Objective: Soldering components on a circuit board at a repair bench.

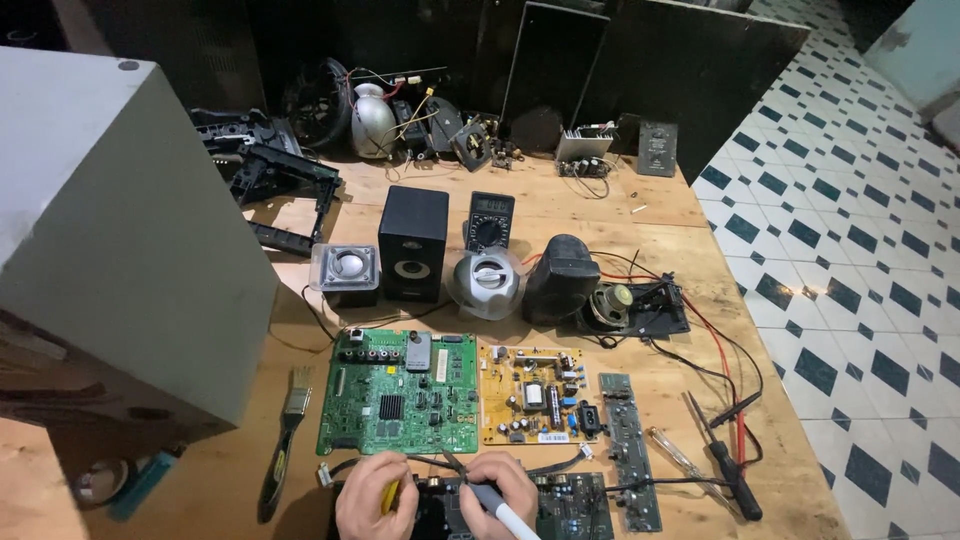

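Yellow tool (389, 496) is sitting gripped in the closed left hand (372, 492) while the right hand (499, 484) is clasping a white-handled tool (503, 511) over the dark circuit board (572, 505), just below the green board (398, 392) on the wooden table (560, 215).

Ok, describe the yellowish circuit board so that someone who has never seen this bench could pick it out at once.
Start at the wooden workbench and find the row of boards just beyond the person's hands. Between the large green circuit board and the narrow grey-green strip board lies the yellow-tan circuit board. It is the only yellowish board, studded with bulky upright parts.
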